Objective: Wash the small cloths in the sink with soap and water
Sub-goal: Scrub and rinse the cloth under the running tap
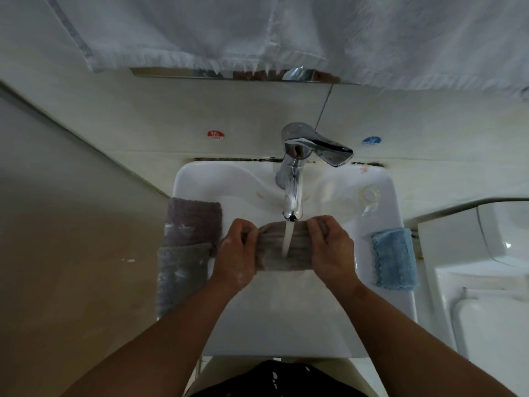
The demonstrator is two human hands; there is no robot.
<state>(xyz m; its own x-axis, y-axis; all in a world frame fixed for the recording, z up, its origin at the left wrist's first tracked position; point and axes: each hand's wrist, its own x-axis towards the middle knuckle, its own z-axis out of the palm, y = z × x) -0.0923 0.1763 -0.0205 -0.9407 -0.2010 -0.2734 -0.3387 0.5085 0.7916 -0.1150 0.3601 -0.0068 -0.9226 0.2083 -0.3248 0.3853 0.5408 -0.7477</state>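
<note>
A grey-brown small cloth point(274, 253) is stretched between both hands over the white sink point(286, 325). My left hand point(237, 253) grips its left edge and my right hand point(332, 247) grips its right edge. Water runs from the chrome tap point(292, 196) onto the middle of the cloth. A purple-grey cloth point(193, 222) and a grey cloth point(177, 276) hang over the sink's left rim. A blue cloth point(395, 259) lies on the right rim.
A large white towel point(286, 32) hangs above the sink. Red and blue stickers point(215, 134) mark hot and cold on the wall. A clear ring-shaped object point(369, 194) sits on the sink's back right. A white fixture point(486, 267) stands to the right.
</note>
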